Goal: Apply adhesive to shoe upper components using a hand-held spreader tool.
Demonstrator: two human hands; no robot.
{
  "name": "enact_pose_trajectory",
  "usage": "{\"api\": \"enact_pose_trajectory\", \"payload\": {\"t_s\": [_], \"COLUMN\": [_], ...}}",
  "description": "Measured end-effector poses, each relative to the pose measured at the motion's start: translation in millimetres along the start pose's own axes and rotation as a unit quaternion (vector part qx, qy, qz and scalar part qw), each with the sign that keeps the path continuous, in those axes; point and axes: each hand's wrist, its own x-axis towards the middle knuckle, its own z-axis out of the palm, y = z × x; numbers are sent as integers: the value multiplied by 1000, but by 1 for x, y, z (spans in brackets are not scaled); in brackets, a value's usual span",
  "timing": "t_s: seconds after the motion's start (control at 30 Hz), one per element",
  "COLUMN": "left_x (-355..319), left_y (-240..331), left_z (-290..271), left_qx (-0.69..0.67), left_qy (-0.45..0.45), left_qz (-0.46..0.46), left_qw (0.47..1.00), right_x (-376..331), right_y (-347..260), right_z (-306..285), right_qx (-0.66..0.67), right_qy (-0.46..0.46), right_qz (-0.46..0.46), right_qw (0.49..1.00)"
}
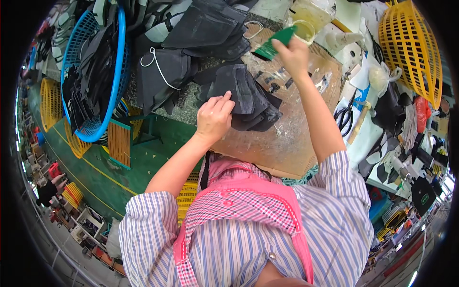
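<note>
My left hand rests on the near left part of a fanned stack of black fabric pieces. Its fingers lie on top, the index finger stretched forward, and it grips nothing. In my right hand is a green flat brush with a dark lower edge, held just in front of a clear tub of yellowish glue. The stack overlaps a glue-smeared cardboard sheet. Left of it sits a bundle of black pieces tied with white cord.
A blue basket full of black pieces stands at the left. More black pieces are piled at the back. On the right are black scissors, a wooden-handled tool and a yellow basket. Green floor shows below the table.
</note>
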Motion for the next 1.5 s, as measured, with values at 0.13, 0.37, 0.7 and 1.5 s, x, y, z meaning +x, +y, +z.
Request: {"api": "enact_pose_trajectory", "payload": {"t_s": [0.13, 0.37, 0.7, 1.5], "left_x": [-1, 1, 58, 32], "left_y": [2, 1, -44, -29], "left_z": [0, -2, -25, -13], "left_qx": [-10, -31, -242, -109], "left_qy": [3, 10, -260, -155], "left_qz": [-20, -36, -269, -201], "left_qw": [1000, 999, 895, 961], "right_x": [-29, -54, -63, -25], "right_y": [-1, -33, -34, -6], "right_z": [19, -18, -72, -19], "right_qx": [46, 61, 226, 100], "right_qy": [-86, -68, 30, -197], "right_qz": [3, -100, -31, 11], "right_qw": [995, 991, 973, 975]}}
